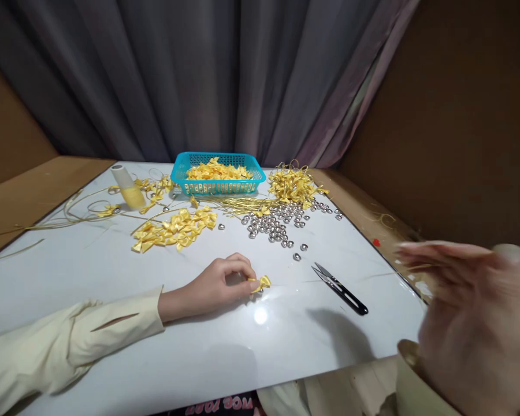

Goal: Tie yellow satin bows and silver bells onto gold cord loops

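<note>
My left hand [219, 286] rests on the white table [112, 277], its fingers pinched on a small yellow ribbon bow [260, 283]. My right hand [472, 312] is raised close to the camera at the right edge, blurred by motion, fingers stretched toward the left; whether it holds anything cannot be made out. Black thread snips [340, 288] lie on the table between the two hands.
A turquoise basket [219, 186] of yellow bows stands at the back. A pile of bows [175, 226], several silver beads [275, 222], gold cords [292, 184] and a yellow-capped bottle [127, 188] lie around it. Brown walls and a grey curtain enclose the table.
</note>
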Motion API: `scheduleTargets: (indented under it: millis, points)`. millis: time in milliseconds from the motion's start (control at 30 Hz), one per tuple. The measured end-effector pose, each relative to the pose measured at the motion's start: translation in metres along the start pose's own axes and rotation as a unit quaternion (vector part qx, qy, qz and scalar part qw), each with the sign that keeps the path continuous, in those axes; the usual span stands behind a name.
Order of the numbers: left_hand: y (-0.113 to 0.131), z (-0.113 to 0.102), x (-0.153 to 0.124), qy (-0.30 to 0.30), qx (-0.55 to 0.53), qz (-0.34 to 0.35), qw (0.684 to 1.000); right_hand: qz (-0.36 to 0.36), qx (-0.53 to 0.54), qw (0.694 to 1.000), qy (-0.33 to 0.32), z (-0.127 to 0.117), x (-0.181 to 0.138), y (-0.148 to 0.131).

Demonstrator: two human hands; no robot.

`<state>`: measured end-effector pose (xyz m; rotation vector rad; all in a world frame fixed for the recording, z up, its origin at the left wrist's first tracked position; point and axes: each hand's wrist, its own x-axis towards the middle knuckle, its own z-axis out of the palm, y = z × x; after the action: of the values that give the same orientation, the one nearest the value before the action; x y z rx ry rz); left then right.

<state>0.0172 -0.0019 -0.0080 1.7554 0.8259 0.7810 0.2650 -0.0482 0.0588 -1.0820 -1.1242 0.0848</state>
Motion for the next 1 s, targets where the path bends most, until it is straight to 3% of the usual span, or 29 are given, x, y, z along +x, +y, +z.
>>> scheduleTargets:
  millis: [100, 200, 267, 333, 600, 767, 1000]
  points:
    - [0.0, 0.0, -0.001, -0.017, -0.01, 0.013, 1.0, 0.145, 0.071, 0.975, -0.152, 0.011, -0.009, -0.005]
    - [0.001, -0.001, -0.002, -0.044, -0.017, 0.017, 0.999, 0.248, 0.052, 0.898, -0.36, 0.022, -0.027, 0.002]
    - [0.002, -0.002, -0.002, -0.063, -0.028, 0.018, 0.997, 0.29, 0.086, 0.846, -0.44, 0.029, -0.039, 0.008]
    - [0.002, -0.002, -0.002, -0.085, -0.05, 0.013, 0.995, 0.3, 0.106, 0.825, -0.467, 0.034, -0.047, 0.014]
    - [0.001, -0.002, -0.002, -0.103, -0.122, -0.07, 0.985, 0.269, 0.046, 0.808, -0.521, 0.032, -0.041, 0.021]
    - [0.002, -0.002, -0.002, -0.114, -0.139, -0.079, 0.98, 0.179, -0.019, 0.821, -0.542, 0.035, -0.041, 0.013]
    - [0.003, -0.003, -0.002, -0.117, -0.118, -0.083, 0.982, 0.113, 0.001, 0.815, -0.569, 0.037, -0.042, 0.005]
